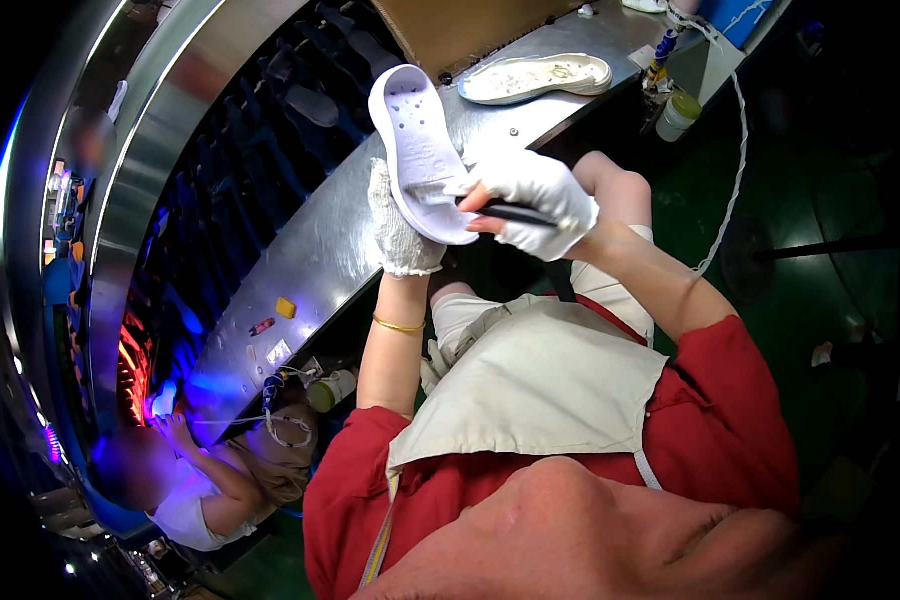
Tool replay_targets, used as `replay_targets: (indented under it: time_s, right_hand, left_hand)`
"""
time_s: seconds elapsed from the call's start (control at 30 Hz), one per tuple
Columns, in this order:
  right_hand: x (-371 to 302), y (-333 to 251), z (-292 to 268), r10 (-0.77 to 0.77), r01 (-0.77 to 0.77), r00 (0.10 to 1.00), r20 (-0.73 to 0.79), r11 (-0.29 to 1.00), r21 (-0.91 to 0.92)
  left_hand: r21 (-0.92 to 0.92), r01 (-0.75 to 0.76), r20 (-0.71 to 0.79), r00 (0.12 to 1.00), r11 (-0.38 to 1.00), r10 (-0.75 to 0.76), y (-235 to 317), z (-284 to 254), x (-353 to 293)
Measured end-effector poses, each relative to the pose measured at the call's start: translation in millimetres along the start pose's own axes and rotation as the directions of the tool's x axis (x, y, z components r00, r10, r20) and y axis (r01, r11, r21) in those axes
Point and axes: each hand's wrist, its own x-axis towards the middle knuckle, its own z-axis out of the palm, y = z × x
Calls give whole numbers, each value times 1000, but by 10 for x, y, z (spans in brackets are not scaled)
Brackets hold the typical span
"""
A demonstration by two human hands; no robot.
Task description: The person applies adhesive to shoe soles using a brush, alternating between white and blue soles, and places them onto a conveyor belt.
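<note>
A pale lavender shoe sole (410, 135) is tilted up over the edge of the metal bench, its inner face with small holes toward me. My left hand (395, 240), in a white knit glove, grips it from below and behind, with the fingers mostly hidden. Over the heel end, my right hand (545, 195) is closed round a black-handled tool (518, 211). Its white glove leaves some fingertips bare. The tool's tip meets the inside of the sole, but its shape is hard to make out. A second sole, cream-coloured (540, 78), lies on the bench beyond my hands.
Beyond the metal bench (315, 235) runs a line of dark shoe parts (240, 165). A cardboard box (480, 30) stands at the back. To the right are a green-lidded jar (678, 115) and a hanging white cord (740, 150). Another person (200, 490) works at lower left.
</note>
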Motion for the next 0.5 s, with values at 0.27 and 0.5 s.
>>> replay_targets:
  time_s: [0.27,0.5]
  right_hand:
    - [231,227,-416,246,-227,939,-239,968,104]
    - [305,325,-485,-85,74,996,-23,946,-316]
  left_hand:
    - [147,174,10,984,974,-177,20,263,-185]
    - [159,182,-46,983,970,-176,23,286,-203]
